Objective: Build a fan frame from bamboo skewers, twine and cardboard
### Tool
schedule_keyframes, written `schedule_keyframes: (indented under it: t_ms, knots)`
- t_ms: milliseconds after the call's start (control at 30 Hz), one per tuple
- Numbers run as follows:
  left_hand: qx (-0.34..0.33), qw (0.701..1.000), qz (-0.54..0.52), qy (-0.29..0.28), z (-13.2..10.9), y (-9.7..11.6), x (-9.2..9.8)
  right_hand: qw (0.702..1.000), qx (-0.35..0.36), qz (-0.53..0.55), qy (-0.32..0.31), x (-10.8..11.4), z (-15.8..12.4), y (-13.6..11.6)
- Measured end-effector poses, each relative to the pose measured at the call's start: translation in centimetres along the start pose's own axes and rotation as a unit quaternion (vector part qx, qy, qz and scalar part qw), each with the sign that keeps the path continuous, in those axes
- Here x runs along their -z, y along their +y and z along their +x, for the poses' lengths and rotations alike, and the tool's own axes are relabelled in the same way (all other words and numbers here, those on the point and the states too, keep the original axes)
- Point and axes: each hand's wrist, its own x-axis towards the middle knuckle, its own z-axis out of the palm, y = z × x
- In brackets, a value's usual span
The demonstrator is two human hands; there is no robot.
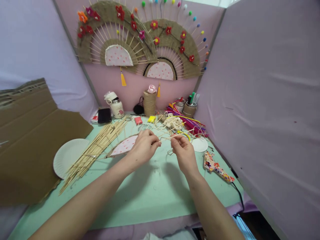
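My left hand (147, 143) is closed around the right part of a small half-round fan piece (124, 146), which has a white face with pink dots and a brown rim. Thin wooden sticks (172, 129) stick out from this piece on both sides. My right hand (184, 152), just to the right, pinches a thin strand of twine (170, 152) close to the stick ends. A small loop of it hangs below the fingertips. Both hands are a little above the table, and the fingers hide part of the fan piece.
Wooden skewers (96, 148) lie in a bundle at left, over a paper plate (61, 156) beside cardboard (32, 140). A flowered glue gun (216, 166) with a cord lies at right, near a white disc (200, 144). Behind stand a twine spool (149, 104) and a bottle (116, 108).
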Motion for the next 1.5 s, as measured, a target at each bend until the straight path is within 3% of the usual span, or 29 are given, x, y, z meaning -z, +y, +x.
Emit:
schedule_keyframes:
  t_ms: [333,1200,1500]
  knots:
    - [0.068,0.997,0.026,0.011,-0.2,2.0,0.1,0.999,-0.006,-0.023,-0.025,0.0,-1.1,0.2]
    - [0.105,0.993,0.031,0.036,-1.1,1.8,-0.2,0.997,-0.017,-0.046,-0.058,-0.4,-2.0,-0.1]
    - [0.105,0.994,0.019,0.034,-2.2,2.0,0.1,0.995,0.05,-0.079,-0.036,-0.6,-2.5,0.1]
